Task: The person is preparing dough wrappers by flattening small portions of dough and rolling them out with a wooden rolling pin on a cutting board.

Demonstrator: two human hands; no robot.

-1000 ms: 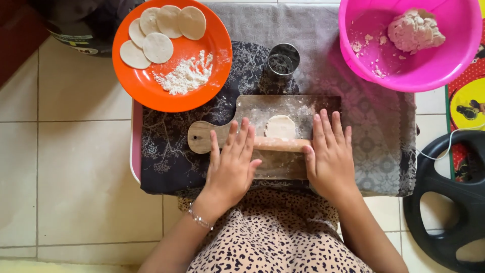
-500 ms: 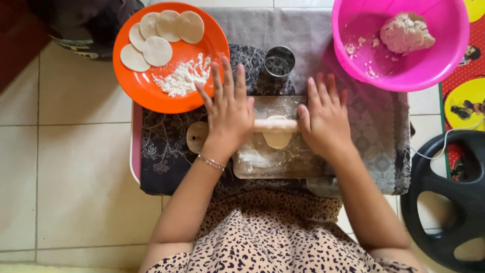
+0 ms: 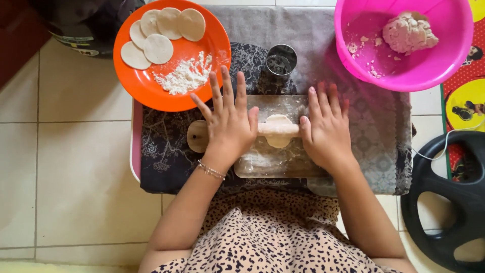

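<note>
Hands slid back slightly | left hand, right hand — fingers spread, flat on rolling pin

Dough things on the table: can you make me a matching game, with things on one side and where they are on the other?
Things:
1. Dough lump
2. Flat dough circles
3. Small dough piece
4. Metal cup

Places:
A. on the orange plate, beside a flour pile
B. under the rolling pin, on the board
C. in the pink bowl
D. standing on the cloth, between plate and bowl

Pairs: 1-C, 2-A, 3-B, 4-D
</note>
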